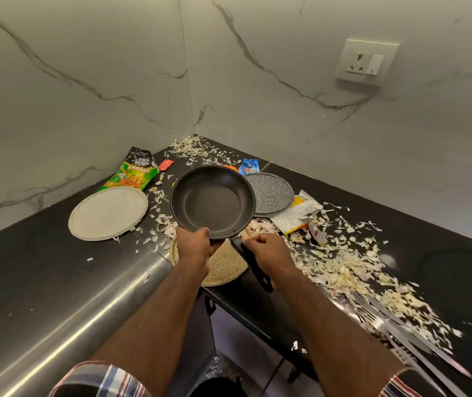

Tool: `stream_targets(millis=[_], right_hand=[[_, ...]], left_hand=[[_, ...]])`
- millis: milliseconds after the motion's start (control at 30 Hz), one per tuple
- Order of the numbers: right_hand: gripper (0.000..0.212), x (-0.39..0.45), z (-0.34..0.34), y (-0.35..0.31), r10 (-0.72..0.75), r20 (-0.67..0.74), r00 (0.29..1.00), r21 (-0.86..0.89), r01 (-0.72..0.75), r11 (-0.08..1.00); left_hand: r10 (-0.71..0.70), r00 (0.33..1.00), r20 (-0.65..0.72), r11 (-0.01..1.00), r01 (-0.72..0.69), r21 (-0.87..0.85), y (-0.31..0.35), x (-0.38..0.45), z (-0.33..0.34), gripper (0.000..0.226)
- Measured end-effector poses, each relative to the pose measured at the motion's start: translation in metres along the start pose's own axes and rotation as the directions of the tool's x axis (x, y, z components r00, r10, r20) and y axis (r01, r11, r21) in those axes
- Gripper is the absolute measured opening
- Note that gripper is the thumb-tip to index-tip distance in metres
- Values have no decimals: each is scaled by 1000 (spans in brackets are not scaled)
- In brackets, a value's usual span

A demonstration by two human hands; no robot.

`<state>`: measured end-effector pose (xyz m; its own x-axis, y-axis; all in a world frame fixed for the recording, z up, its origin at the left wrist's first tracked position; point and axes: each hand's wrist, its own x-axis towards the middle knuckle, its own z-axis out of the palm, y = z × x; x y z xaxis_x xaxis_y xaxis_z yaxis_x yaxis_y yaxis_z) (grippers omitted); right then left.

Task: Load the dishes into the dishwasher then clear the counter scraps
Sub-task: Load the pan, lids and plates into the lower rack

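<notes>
A black frying pan (212,202), empty, is held above the counter (42,253) near its inner corner, where the two marble walls meet. The left hand (193,244) grips the pan's near rim, thumb over the edge; the right hand (267,255) is closed around the black handle (253,265), which runs back toward the person. Directly beneath the pan and hands lies a tan speckled plate (226,267), resting at the counter's front edge. To the pan's left a pale round plate (108,213) lies flat on the surface; to its right a grey speckled plate (272,193) lies partly hidden by the pan's rim. Behind the pale plate, against the left wall, leans a green snack packet (131,173), with a small red wrapper (166,164) just beside it. A blue sachet (249,166) lies behind the grey plate, and a torn yellow-and-white wrapper (297,213) touches that plate's right side. Pale peel scraps (343,270) cover the right stretch of the counter and gather also in the far corner. Forks and knives (395,328) lie among the scraps toward the right front edge. A wall socket (366,63) sits on the right wall. Both forearms are bare, with plaid sleeves (100,379) at the lower frame edge.
</notes>
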<state>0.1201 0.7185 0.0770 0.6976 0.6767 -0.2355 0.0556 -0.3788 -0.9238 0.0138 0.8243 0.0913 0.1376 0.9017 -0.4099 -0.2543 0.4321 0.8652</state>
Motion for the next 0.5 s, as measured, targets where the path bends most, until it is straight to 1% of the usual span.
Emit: stream_targets(millis=[33, 67, 133, 167, 200, 267, 367, 500], right_hand=[[15, -4, -5, 0, 18, 3, 1000, 73, -18, 997], [12, -6, -10, -2, 40, 17, 999, 187, -42, 981], [17, -11, -18, -5, 82, 13, 997, 391, -81, 917], [19, -17, -21, -6, 91, -12, 996, 442, -77, 894], [22, -24, -22, -5, 103, -47, 994, 463, -69, 883], [28, -43, -21, 1, 137, -111, 984, 435, -76, 897], [31, -77, -11, 17, 192, -218, 957, 415, -87, 905], [31, -128, 0, 36, 240, -300, 923, 454, -83, 887]], left_hand=[[-14, 1000, 19, 1000, 14, -2, -3, -4, -1, 33], [-26, 998, 54, 1000, 26, -9, -6, -6, -4, 34], [-50, 988, 148, 998, 46, 31, -15, -14, -12, 38], [-63, 979, 196, 996, 49, 72, -18, -20, -18, 40], [-77, 967, 242, 993, 54, 100, -22, -24, -24, 40], [-111, 946, 303, 988, 72, 137, -27, -33, -38, 40], [-154, 919, 363, 979, 92, 182, -33, -50, -63, 38], [-221, 875, 430, 964, 128, 235, -40, -81, -98, 36]])
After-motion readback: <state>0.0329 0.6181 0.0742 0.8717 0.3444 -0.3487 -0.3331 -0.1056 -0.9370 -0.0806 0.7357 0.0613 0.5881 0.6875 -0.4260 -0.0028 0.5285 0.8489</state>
